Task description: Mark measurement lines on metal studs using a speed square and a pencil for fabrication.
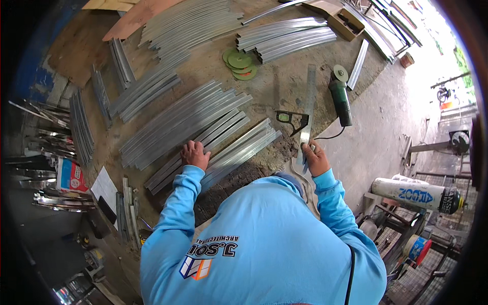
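Fingers bent, my left hand (pixel 195 154) is closed over a metal channel (pixel 223 123) in the bundle on the worktable. More silvery channels (pixel 241 152) lie side by side just right of that hand. At the table's near edge, my right hand (pixel 315 158) grips the lower end of a combination square's steel blade (pixel 308 99). The square's black head (pixel 293 120), with a small green vial, sits partway along the blade, to its left. A small pale piece shows at my right fingers; I cannot make out what it is.
An angle grinder (pixel 340 99) with its cord lies right of the square. Green cutting discs (pixel 239 62) are stacked beyond it, near more channels (pixel 284 40). A paper sheet (pixel 104 188) lies at left. A gas cylinder (pixel 406 192) lies off the table at right.
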Demonstrator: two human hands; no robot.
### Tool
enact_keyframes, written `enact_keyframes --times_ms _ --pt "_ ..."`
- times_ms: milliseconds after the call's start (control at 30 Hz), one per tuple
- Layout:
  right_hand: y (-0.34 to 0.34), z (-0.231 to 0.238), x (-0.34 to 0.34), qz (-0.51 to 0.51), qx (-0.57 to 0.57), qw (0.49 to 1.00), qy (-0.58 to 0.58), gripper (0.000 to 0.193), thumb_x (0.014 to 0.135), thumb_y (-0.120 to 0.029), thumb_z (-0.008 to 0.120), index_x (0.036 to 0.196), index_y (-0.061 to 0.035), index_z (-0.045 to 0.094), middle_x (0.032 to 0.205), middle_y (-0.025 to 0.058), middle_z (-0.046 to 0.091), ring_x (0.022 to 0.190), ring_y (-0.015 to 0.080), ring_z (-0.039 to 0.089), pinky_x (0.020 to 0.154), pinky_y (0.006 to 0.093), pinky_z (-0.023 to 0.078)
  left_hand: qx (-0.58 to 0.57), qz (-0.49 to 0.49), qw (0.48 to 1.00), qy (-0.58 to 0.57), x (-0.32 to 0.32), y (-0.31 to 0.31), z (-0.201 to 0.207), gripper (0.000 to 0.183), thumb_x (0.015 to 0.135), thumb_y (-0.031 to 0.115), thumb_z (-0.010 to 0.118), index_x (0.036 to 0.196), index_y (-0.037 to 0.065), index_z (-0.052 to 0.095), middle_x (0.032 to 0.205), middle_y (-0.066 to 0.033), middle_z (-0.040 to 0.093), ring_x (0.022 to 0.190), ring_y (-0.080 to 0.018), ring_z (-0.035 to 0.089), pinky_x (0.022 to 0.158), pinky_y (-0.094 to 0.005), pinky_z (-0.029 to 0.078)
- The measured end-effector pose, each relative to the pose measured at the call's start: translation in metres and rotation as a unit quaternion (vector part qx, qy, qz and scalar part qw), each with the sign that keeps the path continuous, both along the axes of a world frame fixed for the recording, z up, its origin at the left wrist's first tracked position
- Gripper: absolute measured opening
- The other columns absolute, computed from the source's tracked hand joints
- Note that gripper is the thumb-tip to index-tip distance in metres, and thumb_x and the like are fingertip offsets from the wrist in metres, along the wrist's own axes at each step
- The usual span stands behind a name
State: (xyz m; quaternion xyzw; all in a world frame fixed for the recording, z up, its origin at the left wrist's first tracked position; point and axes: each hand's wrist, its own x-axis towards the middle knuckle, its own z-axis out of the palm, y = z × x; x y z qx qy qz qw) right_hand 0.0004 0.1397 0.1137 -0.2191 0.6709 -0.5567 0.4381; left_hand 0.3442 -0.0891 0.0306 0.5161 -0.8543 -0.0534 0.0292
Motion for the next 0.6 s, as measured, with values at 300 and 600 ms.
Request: enact_keyframes --times_ms 300,600 --pt "0.012 -0.01 -0.003 0.037 0.038 0.998 0.04 0.038 0.102 -0.039 0.059 0.118 -0.0042 0.062 0.07 -0.005 0.052 0.061 0.0071 0.044 0.055 0.0265 0.037 0.117 -0.021 0.986 0.116 0.011 -0.025 0.008 0.036 0.078 0.024 0.077 0.099 0.01 0.052 0.082 -0.0167 0.062 0.081 -0.0428 0.064 0.068 -0.0554 0.051" --pt "0.01 0.013 -0.006 -0.036 0.041 0.997 0.057 0.032 0.102 -0.035 0.058 0.112 -0.0047 0.062 0.07 -0.0053 0.051 0.063 0.0062 0.044 0.056 0.0258 0.037 0.3 -0.234 0.922 0.064 -0.037 0.058 0.038 0.041 0.093 0.041 0.064 0.117 0.009 0.056 0.11 -0.0234 0.064 0.098 -0.0473 0.062 0.079 -0.0552 0.052"
